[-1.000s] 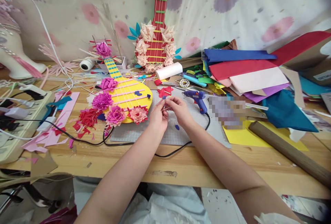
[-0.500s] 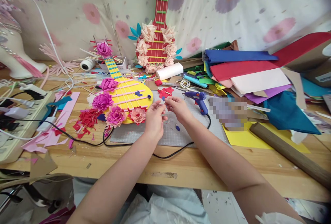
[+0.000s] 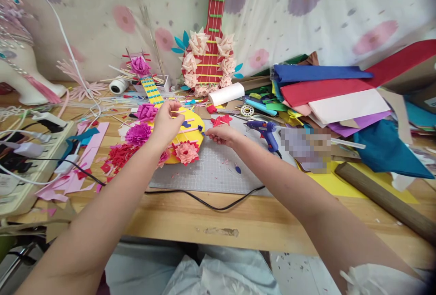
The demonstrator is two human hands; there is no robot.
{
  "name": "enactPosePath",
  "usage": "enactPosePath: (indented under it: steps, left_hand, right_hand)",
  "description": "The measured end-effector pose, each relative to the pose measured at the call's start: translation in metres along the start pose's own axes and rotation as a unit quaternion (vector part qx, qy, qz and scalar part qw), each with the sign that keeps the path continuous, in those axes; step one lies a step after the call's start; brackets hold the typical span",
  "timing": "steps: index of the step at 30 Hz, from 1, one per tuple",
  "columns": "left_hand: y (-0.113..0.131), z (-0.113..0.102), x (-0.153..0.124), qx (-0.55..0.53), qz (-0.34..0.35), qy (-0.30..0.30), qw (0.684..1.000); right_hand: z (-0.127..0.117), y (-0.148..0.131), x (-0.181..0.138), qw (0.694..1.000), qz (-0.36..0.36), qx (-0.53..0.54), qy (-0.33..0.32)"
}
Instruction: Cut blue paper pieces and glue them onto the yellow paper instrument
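Note:
A yellow toy guitar (image 3: 195, 118) with pink strips across it and several paper flowers lies on the table. Over its body is my left hand (image 3: 169, 124), thumb and fingers curved but apart, with nothing visible between them. My right hand (image 3: 221, 135) is closed in a pinch at the guitar's right edge, on a small dark blue paper piece (image 3: 203, 133). Other dark blue bits (image 3: 186, 124) sit on the yellow face. A coral paper flower (image 3: 186, 152) is at its lower edge. The left forearm hides some of the flowers.
A blue glue gun (image 3: 264, 129) rests on the grey cutting mat (image 3: 204, 179), near a red paper flower (image 3: 222, 120) and a loose blue petal (image 3: 238, 169). Behind stands a red guitar (image 3: 208, 66). Folded coloured papers (image 3: 327, 93) lie right, a power strip (image 3: 41, 168) left.
My hands have moved apart. The left one went up and left onto the yellow guitar; the right shifted slightly left, bringing the blue piece to the guitar's edge.

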State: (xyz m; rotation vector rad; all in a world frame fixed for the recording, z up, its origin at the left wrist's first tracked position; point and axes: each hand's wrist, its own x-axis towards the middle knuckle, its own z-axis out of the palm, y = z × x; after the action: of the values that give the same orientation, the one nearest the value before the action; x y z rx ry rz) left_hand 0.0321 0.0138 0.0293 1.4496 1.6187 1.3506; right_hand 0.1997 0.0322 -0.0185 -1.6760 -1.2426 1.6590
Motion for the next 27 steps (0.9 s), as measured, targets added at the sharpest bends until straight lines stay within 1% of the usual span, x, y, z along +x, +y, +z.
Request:
enactPosePath:
  steps: [8, 14, 18, 20, 23, 27]
  left_hand:
    - [-0.025, 0.001, 0.014, 0.075, 0.038, -0.033, 0.996]
    - [-0.032, 0.0, 0.016, 0.102, 0.054, -0.051, 0.992]
    - [-0.032, -0.001, 0.015, 0.138, 0.072, -0.072, 0.985]
    - [-0.03, -0.002, 0.012, 0.177, 0.089, -0.099, 0.975]
    - [-0.024, 0.001, 0.008, 0.248, 0.117, -0.143, 0.951]
    - [-0.021, 0.01, 0.005, 0.325, 0.131, -0.184, 0.918]
  right_hand:
    - [0.003, 0.0, 0.011, 1.0, 0.011, 0.002, -0.009]
    - [0.005, -0.002, 0.011, 1.0, 0.019, 0.016, -0.001]
    - [0.005, -0.003, 0.008, 0.999, 0.024, 0.033, -0.009]
    - [0.005, -0.004, 0.006, 0.999, 0.025, 0.036, -0.012]
    - [0.005, -0.006, 0.003, 0.998, 0.022, 0.056, -0.015]
    - [0.003, -0.006, 0.0, 0.996, 0.013, 0.091, -0.012]
